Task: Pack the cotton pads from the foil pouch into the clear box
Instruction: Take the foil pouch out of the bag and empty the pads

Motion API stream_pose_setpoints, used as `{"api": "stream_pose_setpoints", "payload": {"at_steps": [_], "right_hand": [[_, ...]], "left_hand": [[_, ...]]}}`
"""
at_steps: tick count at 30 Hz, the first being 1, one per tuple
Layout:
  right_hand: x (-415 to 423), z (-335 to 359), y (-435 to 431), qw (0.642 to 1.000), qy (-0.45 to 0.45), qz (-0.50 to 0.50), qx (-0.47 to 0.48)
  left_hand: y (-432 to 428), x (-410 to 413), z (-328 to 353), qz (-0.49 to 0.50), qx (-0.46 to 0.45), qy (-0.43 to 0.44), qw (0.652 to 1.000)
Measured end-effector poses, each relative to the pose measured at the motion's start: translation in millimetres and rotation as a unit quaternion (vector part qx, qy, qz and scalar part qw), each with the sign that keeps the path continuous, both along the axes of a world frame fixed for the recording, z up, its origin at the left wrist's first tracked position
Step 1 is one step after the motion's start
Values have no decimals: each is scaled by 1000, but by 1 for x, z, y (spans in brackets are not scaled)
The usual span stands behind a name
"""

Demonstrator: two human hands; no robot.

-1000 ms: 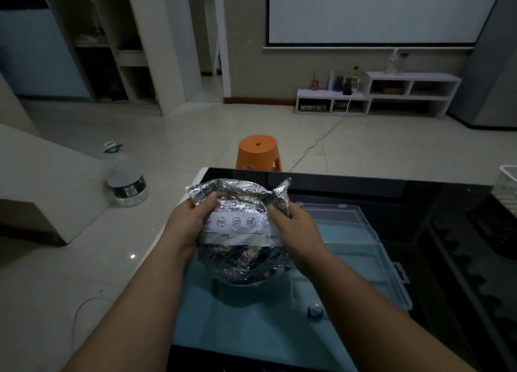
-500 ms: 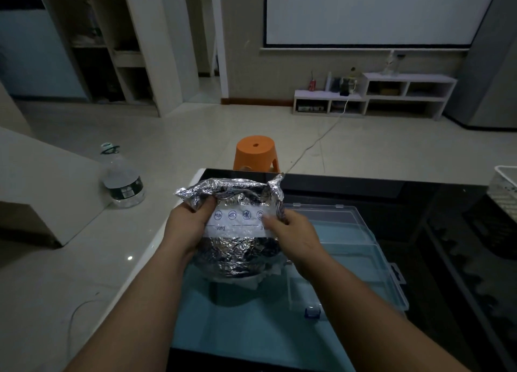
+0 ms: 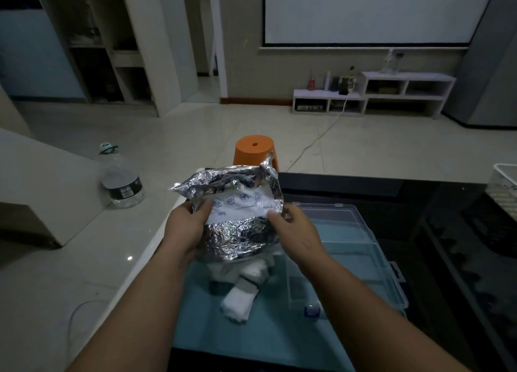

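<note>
Grip's tight on both sides, left hand [image 3: 187, 226] and right hand [image 3: 297, 231] pinching the upturned pouch [image 3: 237, 233] at mid-frame, and the pads [image 3: 240, 297] that were inside a moment ago now tumble onto the table [image 3: 212, 334] left of the box [image 3: 345, 248], so they'll need moving over.

Both bare forearms, left forearm [image 3: 140, 301] and right forearm [image 3: 377, 315], rise from the lower edge of the view and converge toward the centre. The left hand [image 3: 187, 226] grips the left side of the foil pouch [image 3: 237, 231], thumb laid across its front, fingers hidden behind. The right hand [image 3: 296, 231] pinches the right side, its back turned to the camera, at about the same height.
</note>
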State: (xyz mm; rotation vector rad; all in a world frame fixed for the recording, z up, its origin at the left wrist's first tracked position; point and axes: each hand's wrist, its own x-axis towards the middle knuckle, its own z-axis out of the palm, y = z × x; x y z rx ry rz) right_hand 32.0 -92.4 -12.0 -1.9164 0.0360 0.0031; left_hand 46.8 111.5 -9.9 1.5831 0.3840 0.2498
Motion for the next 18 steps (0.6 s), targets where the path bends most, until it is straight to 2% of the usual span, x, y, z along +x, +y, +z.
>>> {"api": "stream_pose_setpoints", "payload": {"at_steps": [3,8,12,18], "right_hand": [[3,-7,-4,999,-6,-8,-49],[7,-13,-8,995,-11,-36,-93],[4,-12,-6,996,2,-24,-83],[4,-10,-7,994,17,-37,-98]], "left_hand": [[-2,0,-2,-2,35,-8,999],[0,0,-1,-72,-56,47,995],[0,0,-4,-20,-12,51,998],[-5,-3,-2,26,44,-1,999]]}}
